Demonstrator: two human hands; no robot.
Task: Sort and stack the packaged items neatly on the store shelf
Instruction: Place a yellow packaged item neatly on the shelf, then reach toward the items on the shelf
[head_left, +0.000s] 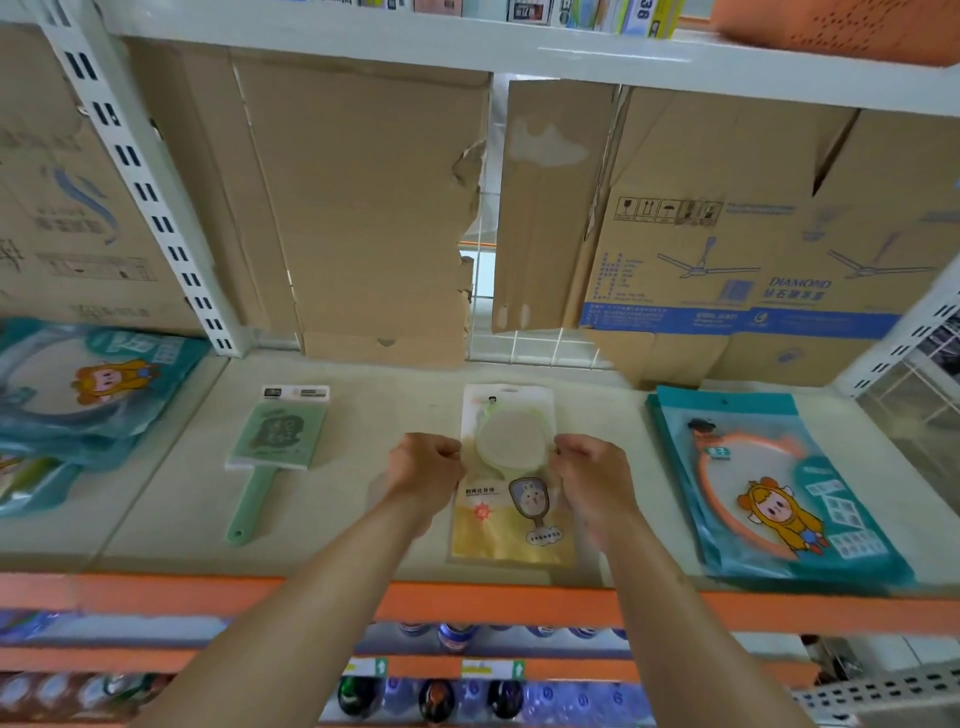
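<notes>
Both hands, left hand (428, 462) and right hand (592, 467), are pinching the clear-and-yellow packaged round hand mirror (511, 473) by its side edges with clenched fingers. It is lying flat mid-shelf, between the green paddle mirror (278, 441) and the teal pouch stack (774, 488). An uneven push is likely to leave the slick packet lying skewed.

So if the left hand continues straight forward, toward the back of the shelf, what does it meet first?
Probably the torn cardboard sheet at the back; the shelf ahead of the left hand looks bare, though depth is unclear.
</notes>
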